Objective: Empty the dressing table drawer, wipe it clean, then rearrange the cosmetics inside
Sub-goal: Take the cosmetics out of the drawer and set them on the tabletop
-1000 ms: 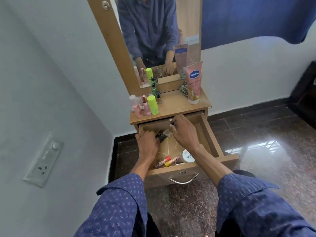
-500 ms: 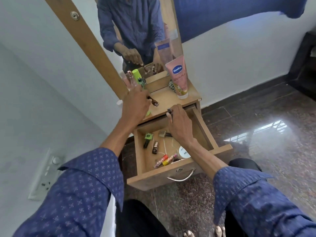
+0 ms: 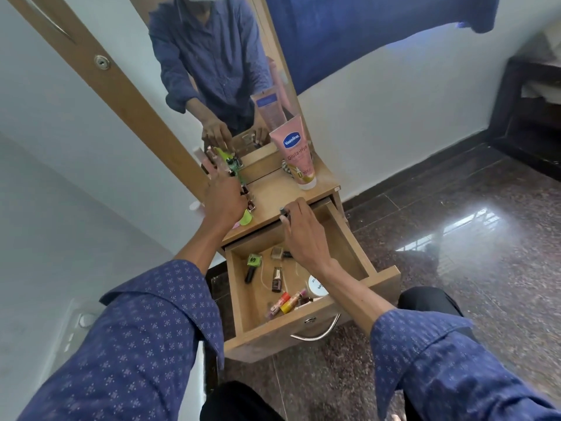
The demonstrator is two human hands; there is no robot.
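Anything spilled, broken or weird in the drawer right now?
No spill or damage visible. The drawer is only part emptied: the green bottle, brown bottle and lip balms lie on their sides, scattered. A white jar sits half hidden under the right arm.

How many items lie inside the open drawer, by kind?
Nail polish bottles: 3
Lip balm sticks: 2
White jar: 1
Total: 6, excluding the small item held by the right hand.
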